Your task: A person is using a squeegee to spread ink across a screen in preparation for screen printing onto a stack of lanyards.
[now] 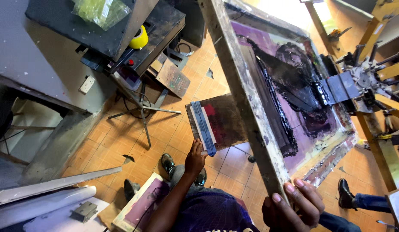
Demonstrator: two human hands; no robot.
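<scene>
Head view: left hand [195, 158] grips a squeegee [204, 127] by its lower end. Right hand [294, 206] clasps the wooden edge of the ink-smeared printing screen [246, 99], tilted above the tiled floor [165, 129].

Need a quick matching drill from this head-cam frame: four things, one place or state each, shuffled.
1. left hand
2. right hand
3. tape roll
4. black shoe

a. yellow, on the dark machine top
b. grips the screen frame's near edge
c. holds the blue-bladed squeegee
d. on the orange tile floor, lower right

Pairs: 1-c, 2-b, 3-a, 4-d
</scene>
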